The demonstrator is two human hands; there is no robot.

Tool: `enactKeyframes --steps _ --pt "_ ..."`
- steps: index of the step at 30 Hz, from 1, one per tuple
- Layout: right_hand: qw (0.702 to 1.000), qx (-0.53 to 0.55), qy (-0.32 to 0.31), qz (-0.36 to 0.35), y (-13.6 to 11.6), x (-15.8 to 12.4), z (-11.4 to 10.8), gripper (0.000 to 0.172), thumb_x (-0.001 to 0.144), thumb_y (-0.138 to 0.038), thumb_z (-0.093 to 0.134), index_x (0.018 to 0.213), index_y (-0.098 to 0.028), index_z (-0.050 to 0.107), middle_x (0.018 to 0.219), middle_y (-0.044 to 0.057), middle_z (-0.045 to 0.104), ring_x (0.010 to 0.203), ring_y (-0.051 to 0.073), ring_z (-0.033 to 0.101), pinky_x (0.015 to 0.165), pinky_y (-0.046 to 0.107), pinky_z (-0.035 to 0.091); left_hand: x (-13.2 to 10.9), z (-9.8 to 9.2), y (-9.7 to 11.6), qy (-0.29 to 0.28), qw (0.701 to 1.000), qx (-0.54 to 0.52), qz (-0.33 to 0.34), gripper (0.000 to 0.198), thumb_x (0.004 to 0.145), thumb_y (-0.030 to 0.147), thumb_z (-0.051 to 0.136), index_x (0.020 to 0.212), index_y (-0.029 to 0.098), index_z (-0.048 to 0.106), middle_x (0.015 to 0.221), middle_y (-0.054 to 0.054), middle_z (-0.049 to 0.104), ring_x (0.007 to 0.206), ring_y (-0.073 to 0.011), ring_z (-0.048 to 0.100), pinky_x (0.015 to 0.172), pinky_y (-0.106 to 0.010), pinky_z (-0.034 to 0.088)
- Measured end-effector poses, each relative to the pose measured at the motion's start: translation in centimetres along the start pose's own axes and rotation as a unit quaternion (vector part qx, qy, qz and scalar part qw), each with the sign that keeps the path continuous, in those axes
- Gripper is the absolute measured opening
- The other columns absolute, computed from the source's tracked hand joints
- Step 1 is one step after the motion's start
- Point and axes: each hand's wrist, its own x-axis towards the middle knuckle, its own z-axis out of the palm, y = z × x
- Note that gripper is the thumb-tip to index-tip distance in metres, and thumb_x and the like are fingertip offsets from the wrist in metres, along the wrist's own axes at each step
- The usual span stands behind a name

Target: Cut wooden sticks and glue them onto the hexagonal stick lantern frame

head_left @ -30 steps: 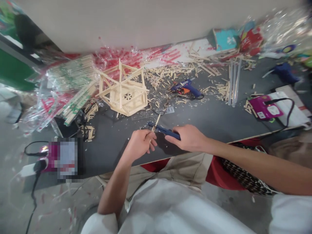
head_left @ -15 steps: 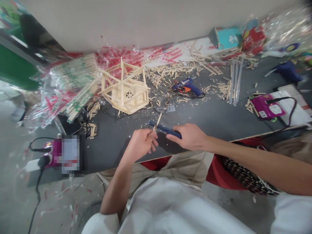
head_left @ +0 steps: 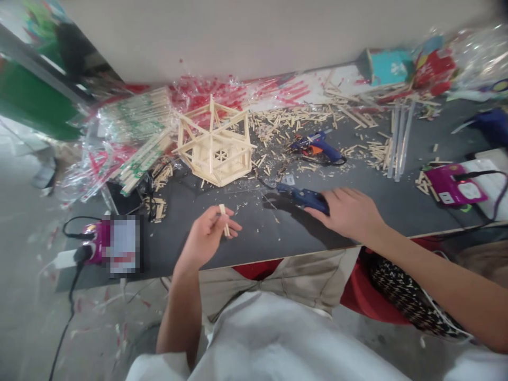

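Observation:
My left hand (head_left: 207, 233) pinches short pale wooden sticks (head_left: 224, 221) upright between thumb and fingers, its other fingers loosely spread. To the right, my right hand (head_left: 351, 211) is closed round the rear end of a dark blue hand tool (head_left: 304, 197). That tool is long and narrow, points left and is held low over the table; its exact kind does not show. Beyond my hands stands an open wooden-stick frame (head_left: 216, 143), many-sided with spokes meeting on top. A blue glue gun (head_left: 319, 145) with an orange trigger lies to the right of the frame.
Cut stick pieces (head_left: 273, 124) litter the dark table (head_left: 254, 254). Plastic-wrapped stick bundles (head_left: 135, 116) lie at the left. Clear glue sticks (head_left: 400, 140) and a corded purple power strip (head_left: 454, 182) are at the right. Another purple socket box (head_left: 95, 241) sits at the left edge.
My hands have moved apart, the left leftward with the sticks and the right rightward with the blue tool. The tool's tip no longer crosses the stick. The view has shifted slightly.

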Motion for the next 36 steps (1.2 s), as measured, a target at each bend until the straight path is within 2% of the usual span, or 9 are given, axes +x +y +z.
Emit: enactKeyframes --steps 3,6,9,11,13,18,23,29,36 --pt "0.997 -0.037 0.066 0.013 1.8 -1.3 2.0 0.073 0.112 -0.068 0.041 0.116 -0.004 0.076 0.098 0.026 0.078 0.094 0.039 0.073 0.087 0.046 0.052 0.3 -4.0 0.8 0.088 0.994 0.028 0.062 0.054 0.094 0.072 0.078 0.101 0.02 0.066 0.093 -0.011 0.087 0.069 -0.0189 0.079 0.07 -0.032 0.065" --pt "0.994 -0.036 0.089 0.047 2.7 -2.2 3.4 0.076 0.112 -0.068 0.04 0.127 -0.001 0.074 0.105 0.029 0.078 0.099 0.042 0.072 0.093 0.051 0.053 2.1 -8.0 2.2 0.239 0.96 0.063 0.129 0.043 0.096 0.061 0.08 0.101 0.02 0.068 0.088 -0.006 0.085 0.064 -0.0167 0.074 0.067 -0.031 0.06" --pt "0.992 -0.003 0.105 0.067 2.9 -2.9 4.1 0.078 0.112 -0.067 0.041 0.137 0.002 0.07 0.122 0.034 0.077 0.112 0.048 0.072 0.102 0.056 0.053 5.8 -11.2 3.6 0.345 0.924 0.093 0.133 0.008 0.106 0.018 0.065 0.099 0.02 0.062 0.08 0.002 0.078 0.058 -0.0127 0.064 0.065 -0.029 0.054" --pt "0.991 0.018 0.117 0.06 3.0 -3.1 4.4 0.079 0.112 -0.066 0.043 0.142 0.003 0.067 0.13 0.036 0.075 0.121 0.05 0.07 0.109 0.058 0.053 8.9 -12.9 4.2 0.402 0.892 0.157 0.135 0.028 0.101 -0.007 0.05 0.098 0.019 0.06 0.078 0.006 0.072 0.062 -0.011 0.058 0.071 -0.026 0.05" --pt "0.993 0.028 0.11 0.037 3.2 -3.3 4.6 0.078 0.112 -0.063 0.046 0.147 0.005 0.064 0.136 0.038 0.073 0.128 0.051 0.068 0.115 0.057 0.051 11.8 -14.1 4.6 0.415 0.864 0.264 0.109 0.031 0.1 -0.012 0.052 0.103 0.017 0.063 0.083 0.007 0.067 0.075 -0.0119 0.057 0.083 -0.026 0.05" --pt "0.986 0.05 0.147 0.053 3.5 -3.4 5.4 0.077 0.109 -0.064 0.055 0.149 0.001 0.064 0.134 0.033 0.075 0.128 0.049 0.07 0.113 0.058 0.054 16.2 -17.0 4.9 0.436 0.843 0.313 0.028 0.032 0.086 -0.013 0.07 0.084 0.017 0.061 0.08 0.006 0.05 0.095 -0.0171 0.053 0.114 -0.035 0.042" --pt "0.979 0.074 0.18 0.067 3.4 -3.2 6.2 0.08 0.108 -0.065 0.058 0.149 0.003 0.065 0.135 0.033 0.075 0.132 0.046 0.069 0.12 0.057 0.052 17.0 -18.5 4.2 0.41 0.842 0.351 -0.002 0.024 0.079 0.006 0.095 0.092 0.013 0.076 0.102 0.004 0.063 0.11 -0.0181 0.057 0.122 -0.036 0.04" --pt "0.977 0.085 0.177 0.081 3.4 -3.3 6.4 0.079 0.106 -0.065 0.06 0.153 -0.002 0.063 0.14 0.031 0.075 0.136 0.046 0.068 0.122 0.059 0.051 17.3 -18.3 2.9 0.422 0.827 0.372 -0.004 0.025 0.086 0.011 0.092 0.108 0.016 0.082 0.127 0.004 0.072 0.121 -0.0176 0.061 0.124 -0.037 0.039" --pt "0.98 0.073 0.166 0.08 3.4 -3.3 6.0 0.075 0.107 -0.061 0.061 0.155 -0.004 0.062 0.139 0.03 0.075 0.135 0.045 0.068 0.119 0.058 0.053 17.3 -19.2 3.5 0.435 0.839 0.327 0.002 0.017 0.084 0.004 0.081 0.079 0.015 0.069 0.093 0.005 0.072 0.115 -0.0191 0.059 0.126 -0.037 0.039"
